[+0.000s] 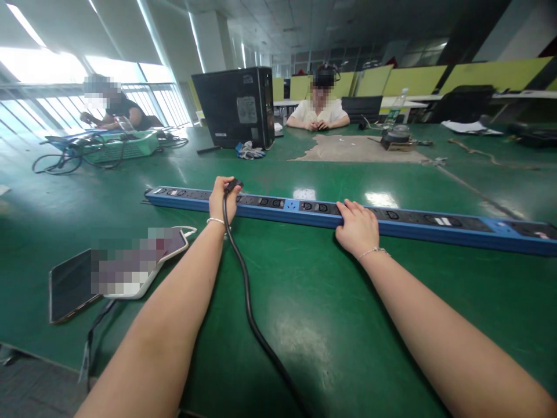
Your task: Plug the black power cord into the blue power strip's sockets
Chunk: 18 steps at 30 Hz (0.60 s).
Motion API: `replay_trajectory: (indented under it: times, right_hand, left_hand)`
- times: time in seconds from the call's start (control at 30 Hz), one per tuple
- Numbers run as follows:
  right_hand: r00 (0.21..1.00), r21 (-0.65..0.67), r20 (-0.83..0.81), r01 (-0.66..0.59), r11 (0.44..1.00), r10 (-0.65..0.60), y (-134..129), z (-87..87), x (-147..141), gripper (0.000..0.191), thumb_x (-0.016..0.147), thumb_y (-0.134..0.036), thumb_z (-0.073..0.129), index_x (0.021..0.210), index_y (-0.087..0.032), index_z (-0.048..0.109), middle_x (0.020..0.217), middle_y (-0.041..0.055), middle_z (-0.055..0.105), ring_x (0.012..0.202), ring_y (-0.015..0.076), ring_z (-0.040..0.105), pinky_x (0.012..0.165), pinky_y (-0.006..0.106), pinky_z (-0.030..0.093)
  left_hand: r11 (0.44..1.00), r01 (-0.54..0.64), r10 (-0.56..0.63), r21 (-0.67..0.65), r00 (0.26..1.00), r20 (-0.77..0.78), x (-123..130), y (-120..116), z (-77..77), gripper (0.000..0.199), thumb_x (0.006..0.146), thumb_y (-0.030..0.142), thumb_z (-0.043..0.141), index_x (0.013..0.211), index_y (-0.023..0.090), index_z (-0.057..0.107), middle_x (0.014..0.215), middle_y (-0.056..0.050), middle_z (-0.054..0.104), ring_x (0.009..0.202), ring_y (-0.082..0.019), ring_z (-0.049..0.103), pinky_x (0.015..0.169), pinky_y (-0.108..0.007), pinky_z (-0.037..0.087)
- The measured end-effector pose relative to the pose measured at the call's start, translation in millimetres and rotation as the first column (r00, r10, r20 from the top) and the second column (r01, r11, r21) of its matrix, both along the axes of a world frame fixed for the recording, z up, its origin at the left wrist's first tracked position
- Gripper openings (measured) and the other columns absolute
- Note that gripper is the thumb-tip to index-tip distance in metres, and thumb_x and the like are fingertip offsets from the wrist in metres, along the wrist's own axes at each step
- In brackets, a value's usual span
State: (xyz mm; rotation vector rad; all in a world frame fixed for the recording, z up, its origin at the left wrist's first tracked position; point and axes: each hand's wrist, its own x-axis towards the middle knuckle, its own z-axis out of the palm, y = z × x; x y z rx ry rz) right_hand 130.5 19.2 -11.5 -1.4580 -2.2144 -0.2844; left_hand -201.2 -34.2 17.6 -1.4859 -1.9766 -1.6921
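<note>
A long blue power strip point(278, 212) with several black sockets along its top lies across the green table. My left hand point(220, 200) is closed round a black plug point(234, 185), held at the strip's sockets left of the middle. Whether the plug sits in a socket is hidden by the fingers. From the plug, a black power cord point(247, 284) runs down between my forearms and out at the bottom edge. My right hand point(359, 227) grips the strip right of its middle, fingers over the top and thumb at the near side.
Two phones point(72, 284), one in a white case, lie at the left on the table point(278, 325). Farther back stand a black computer tower point(235, 107), gloves point(250, 151), a green basket point(126, 148) with cables, and a bottle point(397, 107). Two people sit beyond.
</note>
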Motion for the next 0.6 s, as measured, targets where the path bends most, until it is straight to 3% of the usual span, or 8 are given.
replay_trajectory:
  times: [0.2, 0.43, 0.6]
  right_hand:
    - [1.000, 0.006, 0.012, 0.001, 1.000, -0.002, 0.4, 0.1, -0.2, 0.055, 0.073, -0.016, 0.045, 0.128, -0.016, 0.049, 0.135, 0.0094, 0.047, 0.124, 0.0235, 0.040, 0.102, 0.040, 0.027]
    - [1.000, 0.006, -0.005, -0.003, 1.000, 0.003, 0.3, -0.1, 0.0, 0.055, 0.072, -0.016, 0.045, 0.128, -0.016, 0.050, 0.135, 0.0094, 0.047, 0.124, 0.0239, 0.040, 0.103, 0.041, 0.027]
    - [1.000, 0.009, -0.017, -0.004, 1.000, 0.004, 0.8, -0.7, -0.4, 0.056, 0.072, -0.016, 0.046, 0.127, -0.016, 0.050, 0.135, 0.0098, 0.048, 0.124, 0.0245, 0.040, 0.102, 0.042, 0.028]
  left_hand:
    - [0.981, 0.061, -0.078, -0.185, 0.993, -0.090, -29.8, -14.6, -13.1, 0.033, 0.074, 0.040, 0.057, 0.102, 0.022, 0.055, 0.085, -0.003, 0.066, 0.082, -0.018, 0.063, 0.079, -0.030, 0.046]
    - [0.977, 0.068, -0.083, -0.204, 0.994, -0.066, -27.5, -4.0, -19.8, 0.034, 0.073, 0.039, 0.057, 0.102, 0.022, 0.056, 0.089, -0.005, 0.068, 0.084, -0.020, 0.063, 0.082, -0.032, 0.046]
    - [0.972, 0.121, -0.133, -0.200, 0.990, -0.048, -12.6, 3.4, -18.9, 0.033, 0.075, 0.038, 0.056, 0.105, 0.025, 0.054, 0.091, -0.003, 0.068, 0.086, -0.020, 0.064, 0.081, -0.033, 0.046]
